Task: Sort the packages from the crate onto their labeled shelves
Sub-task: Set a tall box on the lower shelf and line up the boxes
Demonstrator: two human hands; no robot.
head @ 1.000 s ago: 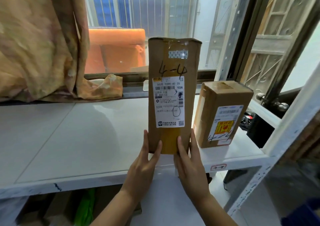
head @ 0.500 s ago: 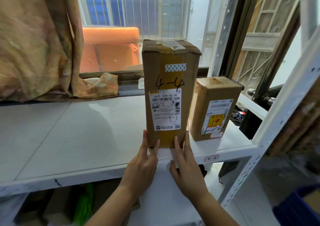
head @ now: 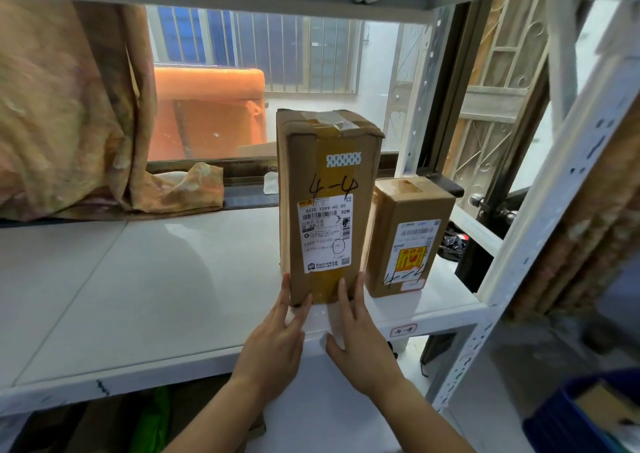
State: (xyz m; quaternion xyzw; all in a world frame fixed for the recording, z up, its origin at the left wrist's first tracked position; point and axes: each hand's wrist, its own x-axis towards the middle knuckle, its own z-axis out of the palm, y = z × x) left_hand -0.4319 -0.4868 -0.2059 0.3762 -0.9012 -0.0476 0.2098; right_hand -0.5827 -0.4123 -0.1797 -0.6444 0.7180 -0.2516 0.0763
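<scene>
At 9 o'clock in the view a yellow-brown curtain (head: 69, 113) hangs down and bunches up behind the white shelf (head: 138, 296). Near the middle, the left hand (head: 273, 345) is flat with straight fingers and touches the bottom left corner of the tall box (head: 329, 206). This cardboard box stands upright near the front edge of the shelf. It has "4-4" written on it in black above a white sticker. The right hand (head: 360, 345) is at 5 o'clock from the tall box. Its fingers are straight too and touch the bottom of the box front. Neither hand curls round the box, so I think they only steady it or push it. At 3 o'clock from the tall box, just beside it, stands a small box (head: 408, 237), also marked "4-4". I cannot tell if the two boxes touch. Below it, on the shelf's front edge, a little shelf tag (head: 403, 330) seems to read "4-4" too. At 4 o'clock in the view is a corner of the blue crate (head: 571, 414) with something brown inside.

I think this is the putting-down step, and the box is on the right shelf. The next move calls for letting go gently so the tall box does not tip, then going to the crate for another package
</scene>
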